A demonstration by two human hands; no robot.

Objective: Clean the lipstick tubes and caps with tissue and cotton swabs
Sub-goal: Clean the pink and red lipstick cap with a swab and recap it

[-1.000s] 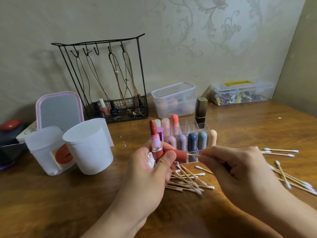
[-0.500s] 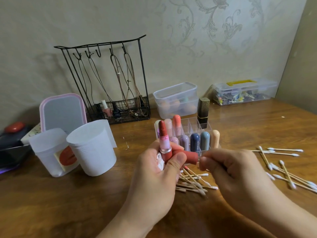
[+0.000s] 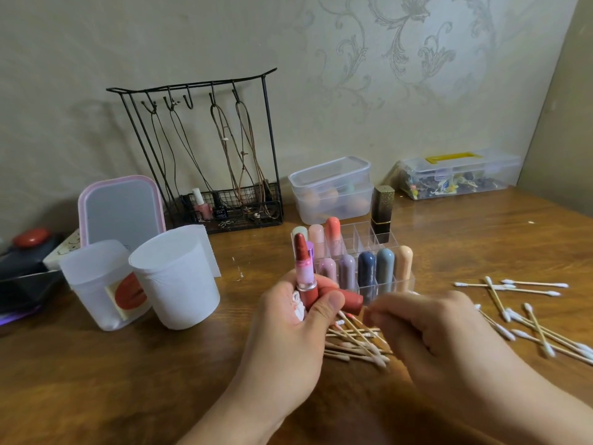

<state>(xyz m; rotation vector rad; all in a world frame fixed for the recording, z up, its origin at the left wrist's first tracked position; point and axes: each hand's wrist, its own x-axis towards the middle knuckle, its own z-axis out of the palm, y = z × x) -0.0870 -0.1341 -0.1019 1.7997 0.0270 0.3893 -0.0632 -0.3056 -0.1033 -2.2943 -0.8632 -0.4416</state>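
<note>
Gripped upright in the left hand (image 3: 288, 332) is an open lipstick (image 3: 303, 268), its red bullet standing above a pink sleeve and silver collar, while the thumb and fingers of the same hand also clamp its red cap (image 3: 348, 300), which lies sideways with its mouth toward the right. A scrap of white tissue (image 3: 298, 305) shows in that palm. The right hand (image 3: 426, 329) has its fingertips pinched together right at the cap's mouth; motion blur hides whatever it pinches, so I cannot tell if a swab is there. Both hands hover over the wooden table (image 3: 128, 380). Below them lies a heap of used swabs (image 3: 356, 342), some tips stained pink. More swabs (image 3: 526, 313), white-tipped, are scattered to the right. Just behind the hands stands a clear organizer (image 3: 359, 248) holding capped lipsticks in pastel and blue shades, with a black-and-gold tube (image 3: 382, 208) in a back compartment. Left of it sit two white cups (image 3: 176, 277), touching. Against the wall stand a pink-rimmed mirror (image 3: 120, 210), a black wire rack (image 3: 208, 155) hung with cords, and two clear boxes (image 3: 333, 191).
</note>
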